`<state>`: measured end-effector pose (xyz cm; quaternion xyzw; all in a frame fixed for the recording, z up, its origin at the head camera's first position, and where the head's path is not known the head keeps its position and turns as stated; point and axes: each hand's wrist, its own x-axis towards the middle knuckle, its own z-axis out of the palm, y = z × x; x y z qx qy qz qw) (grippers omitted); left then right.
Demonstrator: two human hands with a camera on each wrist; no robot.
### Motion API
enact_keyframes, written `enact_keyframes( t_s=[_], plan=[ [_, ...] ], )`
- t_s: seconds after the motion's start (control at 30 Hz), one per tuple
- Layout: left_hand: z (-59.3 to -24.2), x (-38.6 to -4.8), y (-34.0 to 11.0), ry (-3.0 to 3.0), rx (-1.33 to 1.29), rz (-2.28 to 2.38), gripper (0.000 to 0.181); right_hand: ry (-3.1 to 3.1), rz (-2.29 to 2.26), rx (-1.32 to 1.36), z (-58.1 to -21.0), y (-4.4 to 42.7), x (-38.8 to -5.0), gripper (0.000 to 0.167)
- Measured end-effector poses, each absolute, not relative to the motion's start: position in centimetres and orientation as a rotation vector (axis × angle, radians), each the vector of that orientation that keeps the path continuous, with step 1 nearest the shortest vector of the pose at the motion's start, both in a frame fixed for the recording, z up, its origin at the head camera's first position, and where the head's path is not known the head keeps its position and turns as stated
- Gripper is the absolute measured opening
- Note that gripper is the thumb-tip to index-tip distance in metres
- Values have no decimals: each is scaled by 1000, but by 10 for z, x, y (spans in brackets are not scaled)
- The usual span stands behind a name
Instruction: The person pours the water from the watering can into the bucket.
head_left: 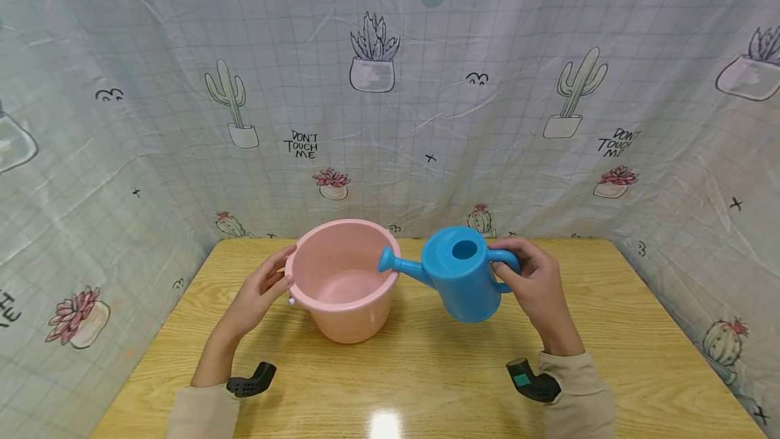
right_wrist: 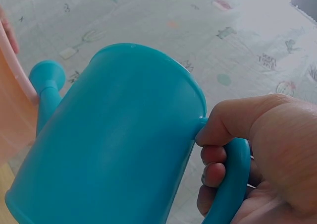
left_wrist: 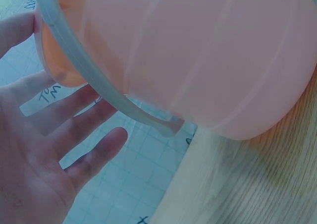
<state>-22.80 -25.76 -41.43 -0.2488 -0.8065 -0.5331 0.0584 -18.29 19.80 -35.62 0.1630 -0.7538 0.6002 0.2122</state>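
A pink bucket stands on the table left of centre, its open top upward. My left hand touches the bucket's rim from the left; in the left wrist view its fingers are spread and fairly straight. A pale handle hangs down the bucket's outer side there. With fingers curled round its handle, my right hand holds a blue watering can. The can is roughly upright, spout to the left, and its sprinkler head reaches over the bucket's right rim.
The wooden table extends around both things. Behind and at both sides hangs a pale cloth printed with cacti and a grid. Black wrist-worn devices sit at both sleeves.
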Motion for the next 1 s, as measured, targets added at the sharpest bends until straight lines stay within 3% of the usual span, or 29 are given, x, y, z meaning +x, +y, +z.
enact_keyframes(
  t_s=[1.0],
  plan=[
    [-420, -226, -258, -2448, -729, -1633, 55, -2067, 1665, 485, -360, 198, -180, 22]
  ],
)
